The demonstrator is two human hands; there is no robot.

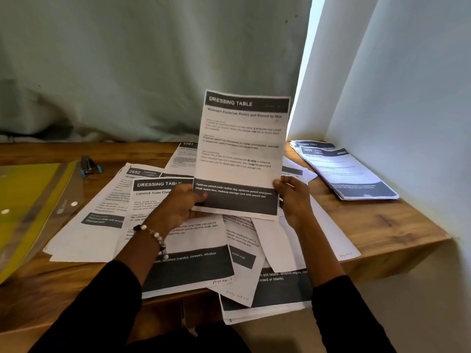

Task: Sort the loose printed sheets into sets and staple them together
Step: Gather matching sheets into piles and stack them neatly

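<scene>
I hold a printed sheet (pixel 242 151) headed "DRESSING TABLE" upright above the desk. My left hand (pixel 182 203) pinches its lower left corner, thumb on the dark footer band. My right hand (pixel 293 197) grips its lower right edge. Under my hands lies a loose spread of printed sheets (pixel 183 250), overlapping at odd angles, some hanging over the front edge. A neat stack of sheets (pixel 349 171) lies at the back right by the wall. A blue and black stapler (pixel 89 165) lies at the back left of the desk.
The wooden desk (pixel 382 225) ends at the right near a white wall (pixel 407 98). A yellow plastic folder (pixel 28 207) with snap buttons covers the left side. A grey curtain (pixel 127 72) hangs behind the desk.
</scene>
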